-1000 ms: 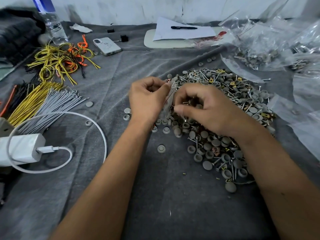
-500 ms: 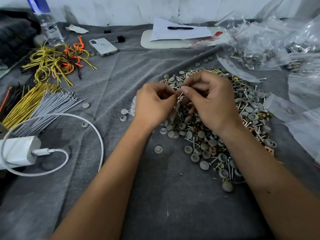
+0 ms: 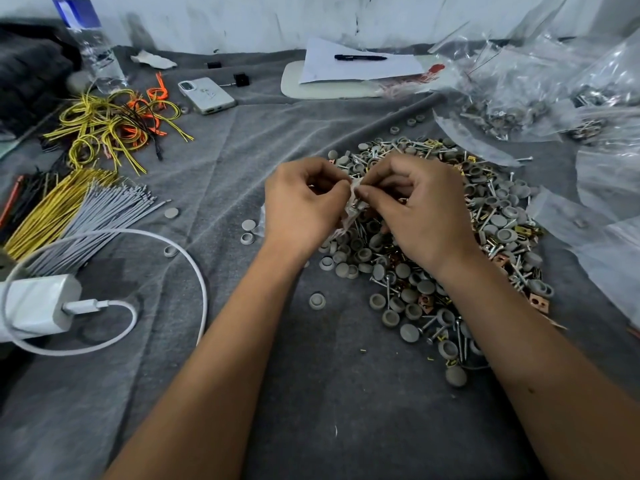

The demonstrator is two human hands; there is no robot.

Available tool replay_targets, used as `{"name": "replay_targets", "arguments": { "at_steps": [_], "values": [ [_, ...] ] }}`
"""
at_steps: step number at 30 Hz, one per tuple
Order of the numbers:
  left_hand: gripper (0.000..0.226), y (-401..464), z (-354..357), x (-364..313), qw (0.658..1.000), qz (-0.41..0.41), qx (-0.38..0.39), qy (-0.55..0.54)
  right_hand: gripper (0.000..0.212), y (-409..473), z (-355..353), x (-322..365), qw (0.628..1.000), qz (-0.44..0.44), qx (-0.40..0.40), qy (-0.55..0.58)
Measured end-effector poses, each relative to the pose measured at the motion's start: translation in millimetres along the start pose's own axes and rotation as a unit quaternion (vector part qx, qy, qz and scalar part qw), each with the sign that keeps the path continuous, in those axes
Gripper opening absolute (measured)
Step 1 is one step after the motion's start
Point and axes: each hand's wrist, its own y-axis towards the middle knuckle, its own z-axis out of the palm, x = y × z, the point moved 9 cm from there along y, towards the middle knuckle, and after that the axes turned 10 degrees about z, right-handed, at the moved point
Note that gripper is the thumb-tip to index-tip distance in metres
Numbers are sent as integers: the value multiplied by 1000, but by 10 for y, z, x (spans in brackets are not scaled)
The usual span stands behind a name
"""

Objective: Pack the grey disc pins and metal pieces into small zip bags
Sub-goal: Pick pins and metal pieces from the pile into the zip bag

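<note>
Both hands pinch the top edge of a small zip bag [image 3: 349, 211] between them. The left hand [image 3: 301, 202] has its fingers curled, thumb and forefinger closed on the bag's left lip; the right hand [image 3: 415, 206] meets it fingertip to fingertip on the right lip. Neither grip shows any gap — each is fully closed on the thin plastic, and a few metal pieces show through the bag below the fingers.

A second ago the right hand was lower, down among the loose parts, while the left hand alone held the bag; half a second ago it had risen to the bag's mouth. Now both hands are together at the mouth. That suggests the parts are in and the step in hand is pressing the zip closed, though the seal itself is hidden by the fingers.

The bag hangs just above the near left edge of the pile of grey disc pins [image 3: 450, 237], which spreads over the grey cloth [image 3: 277, 393] on the surface. More clear bags [image 3: 519, 91] lie at the far right, well apart from the hands.
</note>
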Motion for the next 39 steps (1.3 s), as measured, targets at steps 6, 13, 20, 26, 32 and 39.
{"name": "replay_targets", "arguments": {
  "at_steps": [6,13,20,26,32,39],
  "values": [
    [11,1,-25,-39,999,14,-33,-27,12,-16,-7,15,999,1,6,48],
    [13,3,-66,-85,997,35,-60,-45,16,-49,44,31,999,-6,16,42],
    [12,-1,-74,-108,995,46,-72,-55,18,-70,49,102,999,-29,19,26],
    [15,12,-113,-79,993,35,-88,-67,19,-91,156,164,996,-58,61,-23],
    [13,-3,-72,-108,991,36,-77,-102,19,-81,65,164,997,-67,17,15],
    [13,15,-161,-103,988,37,-107,-108,15,-128,242,180,990,-63,123,23]
  ]
}}
